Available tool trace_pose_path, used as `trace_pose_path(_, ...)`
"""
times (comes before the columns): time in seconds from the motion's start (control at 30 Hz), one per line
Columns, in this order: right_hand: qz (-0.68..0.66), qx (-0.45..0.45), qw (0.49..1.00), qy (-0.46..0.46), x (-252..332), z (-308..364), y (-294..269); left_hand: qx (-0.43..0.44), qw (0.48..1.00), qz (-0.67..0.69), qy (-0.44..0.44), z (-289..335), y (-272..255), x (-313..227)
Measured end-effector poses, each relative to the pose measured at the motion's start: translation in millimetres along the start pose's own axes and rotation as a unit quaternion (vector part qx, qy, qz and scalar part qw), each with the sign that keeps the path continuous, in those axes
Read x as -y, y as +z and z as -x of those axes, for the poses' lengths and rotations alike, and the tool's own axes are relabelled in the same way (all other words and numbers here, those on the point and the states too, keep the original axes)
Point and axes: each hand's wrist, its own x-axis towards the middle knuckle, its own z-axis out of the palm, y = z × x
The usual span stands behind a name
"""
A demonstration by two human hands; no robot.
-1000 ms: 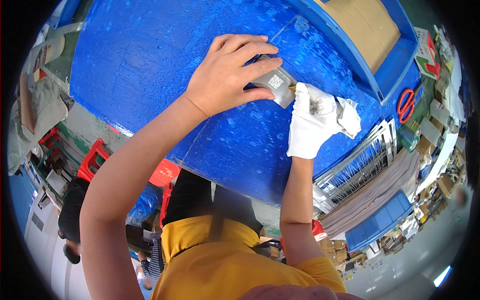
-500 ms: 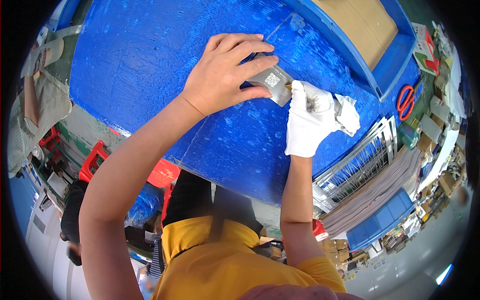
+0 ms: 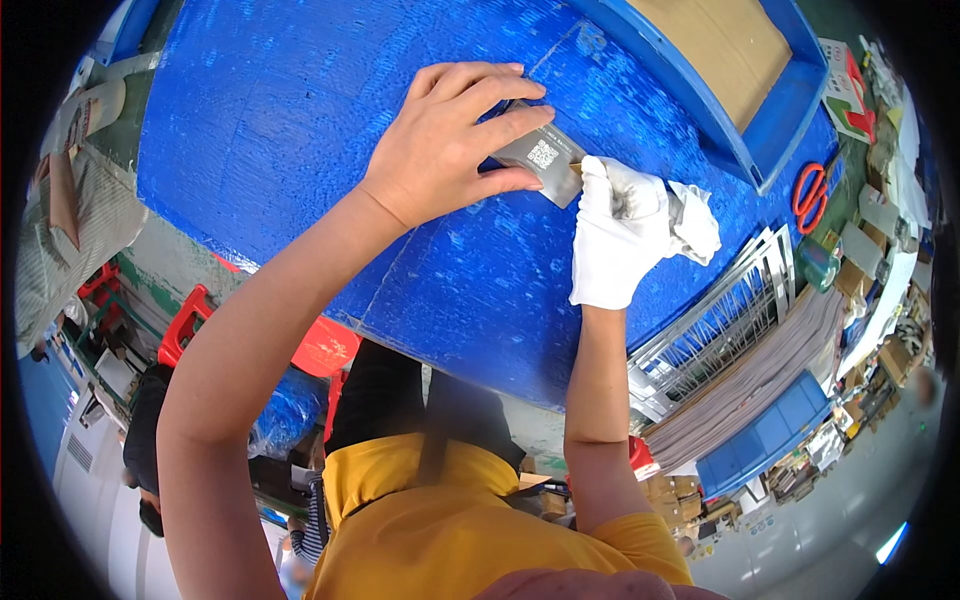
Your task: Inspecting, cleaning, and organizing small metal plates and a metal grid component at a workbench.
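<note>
A flat grey rectangular piece (image 3: pixel 553 185) with a printed square code lies on the blue table. My bare left hand (image 3: pixel 447 140) spans its left part, with the thumb at the near edge and the fingers curled over the far side. My right hand (image 3: pixel 617 225), in a white glove, is closed in a pinch at the piece's right end. A small yellowish-brown bit (image 3: pixel 576 168) shows at the gloved fingertips; what the pinch holds is mostly hidden. Crumpled white material (image 3: pixel 695 225) with a grey patch sits against the glove's right side.
The blue tabletop (image 3: pixel 270 130) has a blue-rimmed tray (image 3: pixel 690 90) at its far right, with brown board inside. Red-handled scissors (image 3: pixel 810 198) lie beyond it. White slotted frames (image 3: pixel 715 320) stack at the right edge. Red stools (image 3: pixel 185 325) stand below left, with people nearby.
Both hands keep almost the same place on the grey piece, with only a slight shift. The view has barely moved.
</note>
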Motion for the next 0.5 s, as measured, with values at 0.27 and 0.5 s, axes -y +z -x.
trace_pose_path(0.27,-0.104,-0.028,0.992,0.067,-5.9,1.3,-1.1,0.005,1.0,-0.003,0.001,-1.7,-0.6,-0.9)
trace_pose_path(0.5,-0.298,-0.045,0.94,0.16,5.9,2.4,-6.4,0.002,1.0,-0.005,0.001,0.0,-1.0,-0.2)
